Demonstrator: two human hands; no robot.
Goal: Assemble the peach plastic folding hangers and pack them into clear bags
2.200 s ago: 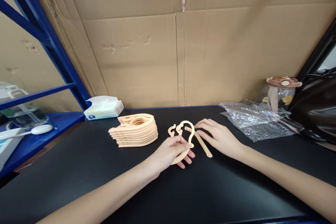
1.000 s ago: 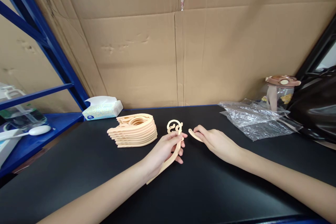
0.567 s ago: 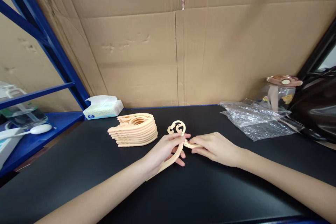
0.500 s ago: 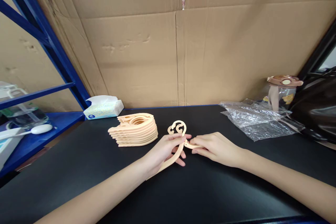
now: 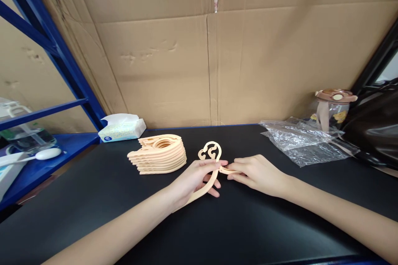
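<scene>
A peach-coloured plastic folding hanger (image 5: pixel 207 187) is held above the black table in front of me. My left hand (image 5: pixel 195 176) grips it near the base of its hook, thumb across the front and some fingers behind. One arm of the hanger slants down toward my left wrist. My right hand (image 5: pixel 256 176) pinches the other, shorter-looking arm, whose outer end is hidden by the fingers. The hook curls upward, with smaller notched hooks inside it. Left of my hands lies a neat stack of matching folded hangers (image 5: pixel 161 157).
A tissue pack (image 5: pixel 122 128) sits at the back left. Crumpled clear plastic bags (image 5: pixel 298 138) lie at the back right before a brown-lidded bottle (image 5: pixel 336 105). Cardboard (image 5: pixel 155 70) walls the rear. A blue shelf frame (image 5: pixel 71 66) stands left, with a white spoon-shaped item (image 5: pixel 48 154).
The view has shifted very slightly. Both hands keep their hold on the hanger, and its right arm looks turned a little.
</scene>
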